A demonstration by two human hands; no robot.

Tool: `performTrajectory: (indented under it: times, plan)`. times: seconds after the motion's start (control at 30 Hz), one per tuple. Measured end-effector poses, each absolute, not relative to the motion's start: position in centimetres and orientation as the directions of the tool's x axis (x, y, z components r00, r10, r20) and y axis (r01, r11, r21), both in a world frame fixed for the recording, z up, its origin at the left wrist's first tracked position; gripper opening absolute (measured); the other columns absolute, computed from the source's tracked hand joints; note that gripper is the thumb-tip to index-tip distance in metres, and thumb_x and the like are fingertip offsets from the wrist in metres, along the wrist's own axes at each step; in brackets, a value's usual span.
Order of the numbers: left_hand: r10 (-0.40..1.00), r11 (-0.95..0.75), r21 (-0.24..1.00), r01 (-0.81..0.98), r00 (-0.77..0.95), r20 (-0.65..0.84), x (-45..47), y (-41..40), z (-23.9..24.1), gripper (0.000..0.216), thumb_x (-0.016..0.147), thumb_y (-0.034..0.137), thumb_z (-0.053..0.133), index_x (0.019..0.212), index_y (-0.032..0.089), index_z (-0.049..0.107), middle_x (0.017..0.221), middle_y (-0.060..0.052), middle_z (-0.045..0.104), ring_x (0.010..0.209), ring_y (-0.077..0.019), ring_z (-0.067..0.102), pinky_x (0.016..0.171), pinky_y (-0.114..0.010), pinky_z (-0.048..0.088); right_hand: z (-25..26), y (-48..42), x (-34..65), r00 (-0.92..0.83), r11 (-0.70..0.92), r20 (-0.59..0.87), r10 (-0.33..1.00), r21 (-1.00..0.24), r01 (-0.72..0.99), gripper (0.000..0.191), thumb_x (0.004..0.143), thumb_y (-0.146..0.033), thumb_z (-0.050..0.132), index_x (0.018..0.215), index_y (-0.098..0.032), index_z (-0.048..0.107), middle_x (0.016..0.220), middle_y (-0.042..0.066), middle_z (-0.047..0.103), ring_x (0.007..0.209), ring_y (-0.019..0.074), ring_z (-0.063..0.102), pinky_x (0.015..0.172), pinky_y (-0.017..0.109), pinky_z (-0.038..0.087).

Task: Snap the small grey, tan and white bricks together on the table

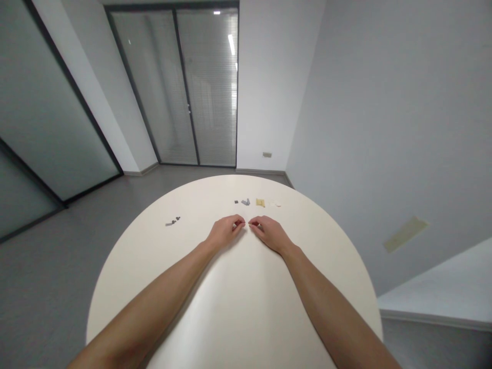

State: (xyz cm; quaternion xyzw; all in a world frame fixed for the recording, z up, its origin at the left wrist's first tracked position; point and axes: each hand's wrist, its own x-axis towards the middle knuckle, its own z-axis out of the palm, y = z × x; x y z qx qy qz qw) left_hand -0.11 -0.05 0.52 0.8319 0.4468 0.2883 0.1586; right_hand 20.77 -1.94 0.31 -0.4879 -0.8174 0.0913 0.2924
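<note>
My left hand [226, 230] and my right hand [269, 232] face each other over the middle of the table, fingertips a small gap apart. Both are closed in a pinch, thumb against forefinger. Anything between the fingertips is too small to make out. Just beyond them lies a row of small pieces: a dark piece [236, 202], grey pieces [246, 202], a tan piece [260, 203] and white pieces [278, 205] that barely stand out from the tabletop. Off to the left, a few small dark and grey pieces [173, 222] lie together.
The round white table [246, 318] fills the foreground, its curved far edge just past the row. Behind it stand a glass door with blinds [207, 87] and a white wall [274, 77]. A grey wall [384, 128] rises close on the right.
</note>
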Motion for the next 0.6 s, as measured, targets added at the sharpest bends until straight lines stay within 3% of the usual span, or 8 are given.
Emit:
performTrajectory:
  times: [0.13,0.37,0.6]
  plan:
    - [0.840,-0.542,0.534,0.649,0.425,0.337,-0.03,-0.04,0.33,0.023,0.090,0.038,0.053,0.103,0.025,0.068,0.095,-0.002,0.073,0.082,-0.0165,0.065,0.072,-0.026,0.049,0.36,-1.97,20.77,-0.356,0.522,0.402,0.844,-0.456,0.721,0.018,0.096,-0.032,0.052,0.104,-0.022,0.065,0.097,0.005,0.069,0.091,0.0169,0.062,0.083,0.030,0.046]
    - [0.754,-0.657,0.441,0.611,0.531,0.387,-0.06,0.63,-0.14,0.027,0.093,0.038,0.050,0.101,0.022,0.071,0.100,-0.006,0.072,0.093,-0.0197,0.063,0.086,-0.031,0.047,0.43,-2.12,20.60,-0.347,0.539,0.420,0.839,-0.546,0.642,0.016,0.096,-0.030,0.050,0.104,-0.024,0.063,0.098,0.002,0.070,0.087,0.0154,0.063,0.081,0.029,0.048]
    - [0.771,-0.636,0.453,0.625,0.491,0.405,-0.21,0.56,-0.12,0.030,0.095,0.039,0.047,0.098,0.021,0.070,0.097,-0.007,0.072,0.091,-0.0204,0.063,0.087,-0.033,0.047,0.15,-1.87,20.73,-0.306,0.509,0.428,0.851,-0.523,0.684,0.017,0.095,-0.034,0.053,0.103,-0.023,0.063,0.096,0.004,0.070,0.087,0.0164,0.063,0.078,0.029,0.048]
